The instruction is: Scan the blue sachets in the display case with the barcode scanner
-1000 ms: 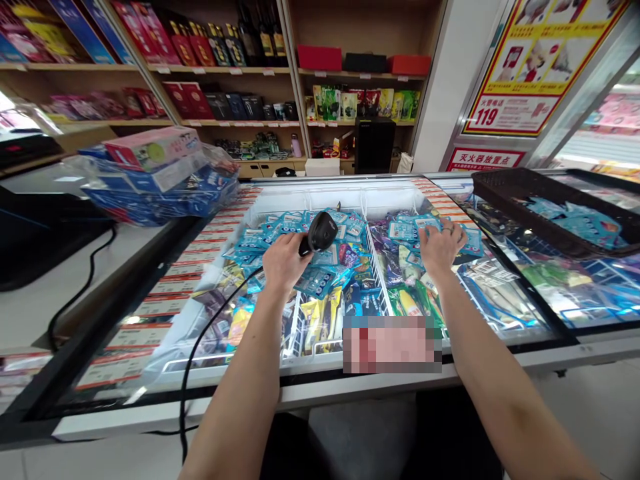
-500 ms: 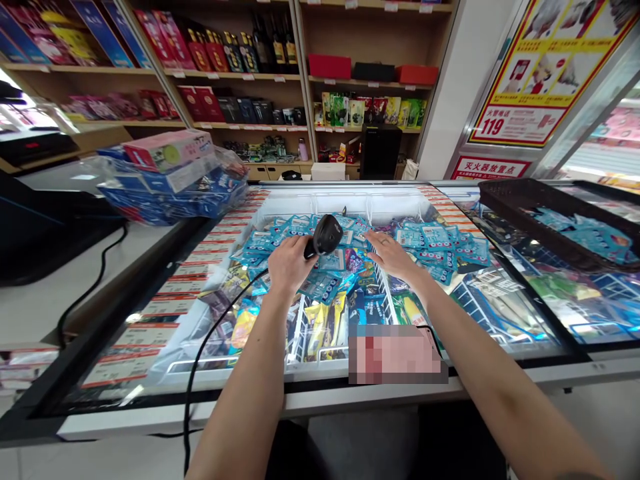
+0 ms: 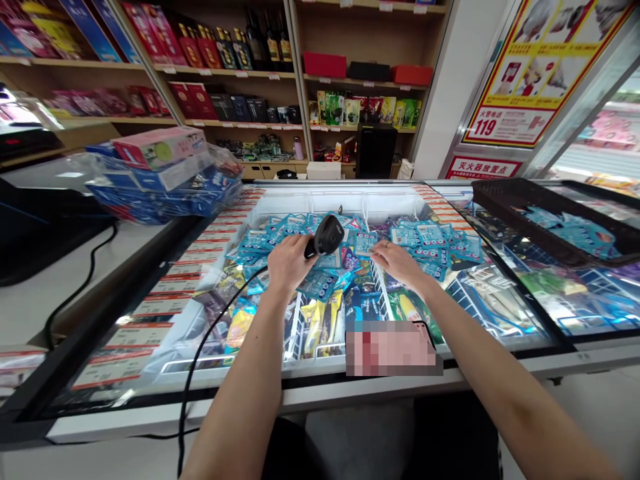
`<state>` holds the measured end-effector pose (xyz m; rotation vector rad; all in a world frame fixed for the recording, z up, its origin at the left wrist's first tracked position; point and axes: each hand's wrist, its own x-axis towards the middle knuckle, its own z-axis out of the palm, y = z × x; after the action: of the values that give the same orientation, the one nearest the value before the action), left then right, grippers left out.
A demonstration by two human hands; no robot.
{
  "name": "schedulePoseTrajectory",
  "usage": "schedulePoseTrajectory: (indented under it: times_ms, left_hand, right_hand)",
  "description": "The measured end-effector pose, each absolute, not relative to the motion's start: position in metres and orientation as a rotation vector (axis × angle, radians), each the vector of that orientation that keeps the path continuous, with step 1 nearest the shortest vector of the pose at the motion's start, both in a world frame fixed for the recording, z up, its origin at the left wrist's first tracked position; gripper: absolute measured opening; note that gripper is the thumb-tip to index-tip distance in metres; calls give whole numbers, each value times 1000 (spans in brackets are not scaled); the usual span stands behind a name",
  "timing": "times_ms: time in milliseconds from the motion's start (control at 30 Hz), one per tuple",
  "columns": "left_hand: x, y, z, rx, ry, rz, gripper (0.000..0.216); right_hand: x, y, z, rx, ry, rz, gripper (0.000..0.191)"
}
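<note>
My left hand (image 3: pixel 287 261) is closed around the handle of a black corded barcode scanner (image 3: pixel 326 236), held over an open chest freezer (image 3: pixel 320 193). Several light blue ice-cream packets (image 3: pixel 277 235) fill the freezer's wire baskets. My right hand (image 3: pixel 397 260) reaches to the middle of the freezer and pinches the edge of one blue packet (image 3: pixel 365 243) beside the scanner head. A ring shows on one finger.
A black basket (image 3: pixel 505 200) with more blue packets rests on the freezer's glass lid at right. Bagged boxes (image 3: pixel 160 177) are stacked at left on a counter. The scanner cable (image 3: pixel 200 353) trails over the freezer's front edge. Shelves of goods stand behind.
My right hand has swung left from the right basket to the freezer's middle and closed on a blue packet next to the scanner. My left hand and scanner have stayed almost still.
</note>
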<state>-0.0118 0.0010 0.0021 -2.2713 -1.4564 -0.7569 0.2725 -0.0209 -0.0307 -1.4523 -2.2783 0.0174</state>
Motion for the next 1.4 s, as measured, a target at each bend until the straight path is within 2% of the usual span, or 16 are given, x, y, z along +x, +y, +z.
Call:
schedulePoseTrajectory:
  times_ms: [200,400,667,800,1000,1067,1200,1400]
  left_hand:
    - [-11,1,3,-2294,-1414,-765,28]
    - [-11,1,3,-2322,-1407,-777,27]
    - [-9,0,5,-2317,-1397,-767,27]
    - [-7,0,3,-2342,-1355,-738,29]
    - [-6,1,-1,-2393,-1306,-704,30]
    - [-6,2,-2,-2407,-1304,-713,31]
    - [-5,3,-2,-2462,-1299,-727,32]
    - [-1,1,-2,-2571,-1214,-674,35]
  right_hand:
    - [274,-23,-33,-1526,-2145,61,32]
    - [265,-15,-40,-1501,-2123,-181,36]
    - [267,-17,-43,-1601,-2058,-73,40]
    - [268,-13,-45,-1601,-2114,-17,54]
    - [270,-10,-41,-1659,-1940,298,73]
    - [273,-10,-40,-1678,-1770,340,68]
    - [283,-12,-39,-1610,-1501,380,35]
    - [294,-18,-40,-1588,-1375,305,30]
